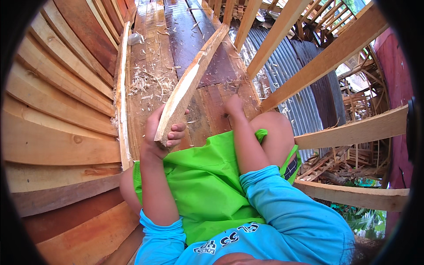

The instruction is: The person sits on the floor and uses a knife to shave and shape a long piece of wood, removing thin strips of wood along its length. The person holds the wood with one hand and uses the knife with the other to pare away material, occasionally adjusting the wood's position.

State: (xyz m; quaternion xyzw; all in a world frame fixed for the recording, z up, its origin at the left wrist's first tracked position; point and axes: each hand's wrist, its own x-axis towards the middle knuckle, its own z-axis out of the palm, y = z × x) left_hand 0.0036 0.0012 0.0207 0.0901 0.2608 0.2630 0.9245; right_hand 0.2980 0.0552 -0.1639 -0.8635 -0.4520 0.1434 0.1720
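Note:
My left hand (pixel 165 128) grips the lower end of a long, slightly curved wooden batten (pixel 191 79), fingers wrapped round it. The batten slants up and away to the right, its far end by the foot of the slatted railing. One strip of its surface looks pale and bright, the rest browner. My right hand (pixel 233 105) is low over the floorboards beside my right knee, to the right of the batten and apart from it. Its fingers look curled in; a small dark bit shows next to it, but what the hand holds, if anything, is hidden.
Wood shavings (pixel 150 84) litter the plank floor (pixel 201 104). A plank wall (pixel 62 110) rises close on the left, a pale strip of wood (pixel 123 88) along its foot. At the right, upright wooden slats (pixel 327 64) stand before corrugated metal sheets (pixel 282 66).

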